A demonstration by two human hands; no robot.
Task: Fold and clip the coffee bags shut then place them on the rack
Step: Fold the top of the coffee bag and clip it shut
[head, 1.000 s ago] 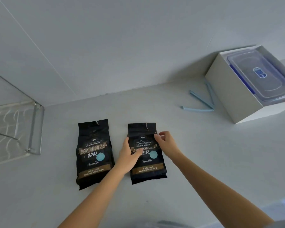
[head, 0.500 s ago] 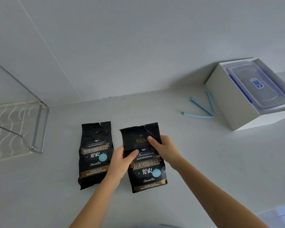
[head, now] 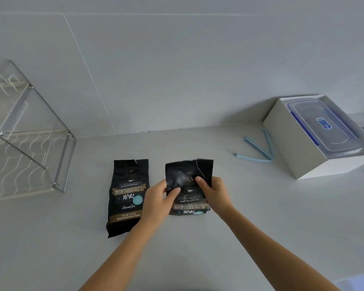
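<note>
Two black coffee bags with gold and teal print are on the pale counter. The left coffee bag (head: 128, 194) lies flat, its top torn open. The right coffee bag (head: 186, 175) is tilted up off the counter, torn at its top edge. My left hand (head: 159, 201) grips its left side, thumb on the front. My right hand (head: 213, 191) grips its right side the same way. Two light blue clips (head: 259, 151) lie on the counter to the right, next to a white box. The wire rack (head: 29, 143) stands at the far left.
A white box (head: 298, 143) at the right holds a clear plastic container with a blue-trimmed lid (head: 324, 127). The wall runs close behind the counter. Bare counter lies between the bags and the clips.
The right bag was lying flat under my hands; both hands have gripped its sides and raised its upper part toward me. The left bag has stayed in place.
</note>
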